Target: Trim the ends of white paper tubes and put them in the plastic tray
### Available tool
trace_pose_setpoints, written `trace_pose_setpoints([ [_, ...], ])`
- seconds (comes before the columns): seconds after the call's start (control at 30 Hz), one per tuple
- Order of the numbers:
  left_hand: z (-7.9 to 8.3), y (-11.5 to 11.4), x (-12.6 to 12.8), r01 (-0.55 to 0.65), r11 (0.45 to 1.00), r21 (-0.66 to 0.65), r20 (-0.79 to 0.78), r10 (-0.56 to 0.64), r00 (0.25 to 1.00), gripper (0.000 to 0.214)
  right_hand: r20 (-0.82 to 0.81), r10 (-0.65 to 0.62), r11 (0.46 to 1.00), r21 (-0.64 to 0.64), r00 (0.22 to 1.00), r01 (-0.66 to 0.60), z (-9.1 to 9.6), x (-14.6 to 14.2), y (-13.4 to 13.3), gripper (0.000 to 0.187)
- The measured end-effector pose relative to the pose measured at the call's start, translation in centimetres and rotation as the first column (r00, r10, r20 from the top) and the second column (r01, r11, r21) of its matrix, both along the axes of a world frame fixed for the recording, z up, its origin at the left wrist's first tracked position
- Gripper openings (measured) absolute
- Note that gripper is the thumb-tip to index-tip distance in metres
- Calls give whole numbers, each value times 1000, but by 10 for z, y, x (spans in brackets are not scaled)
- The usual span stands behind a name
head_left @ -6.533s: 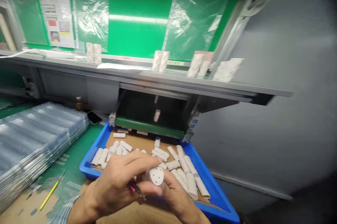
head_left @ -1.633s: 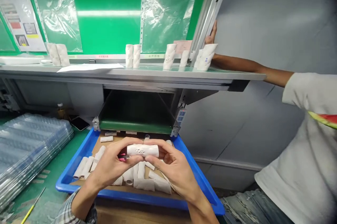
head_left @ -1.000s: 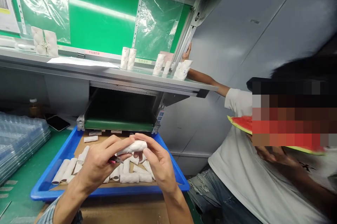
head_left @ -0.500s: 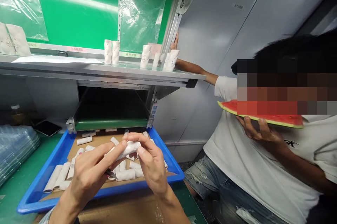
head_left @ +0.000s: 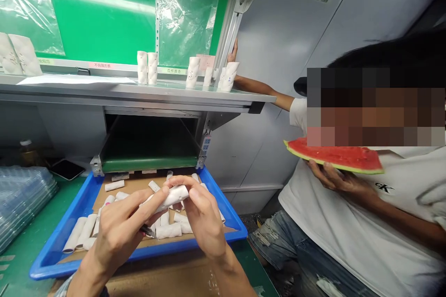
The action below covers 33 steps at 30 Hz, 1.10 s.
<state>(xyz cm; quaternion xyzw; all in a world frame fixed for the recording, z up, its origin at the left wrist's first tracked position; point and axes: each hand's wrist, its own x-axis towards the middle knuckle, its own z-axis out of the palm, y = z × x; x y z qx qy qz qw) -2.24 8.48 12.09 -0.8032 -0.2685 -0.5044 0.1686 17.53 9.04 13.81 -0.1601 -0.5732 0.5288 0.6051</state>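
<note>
Between my two hands is a white tube with small marks on its surface, held above a blue tray. My left hand is closed around the tube's near left end. A thin dark-tipped tool pokes out under that hand; its kind is unclear. My right hand pinches the tube's right end between thumb and fingers. Beneath, several similar white tubes lie loose on the tray's brown cardboard lining.
A conveyor belt ends behind the tray. Above it, a shelf carries several upright white tubes. Stacked clear plastic trays and a phone lie at left. At right, a person holds a watermelon slice.
Both hands keep hold of the tube, which has turned slightly. The person at right has lowered the watermelon slice a little and shifted it left.
</note>
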Motion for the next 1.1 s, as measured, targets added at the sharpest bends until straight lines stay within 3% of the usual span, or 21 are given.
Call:
trace_pose_setpoints([
  [0.37,2,0,-2,6,1000,12,2,-6,1000,54,53,-30,999,38,998,28,-8,2,2,26],
  [0.5,4,1,-5,18,999,-35,-5,-18,1000,57,44,-4,999,36,999,3,-9,2,3,36],
  [1.1,6,0,-7,46,996,-80,12,-45,999,59,81,-32,997,67,996,27,-3,2,-1,31],
])
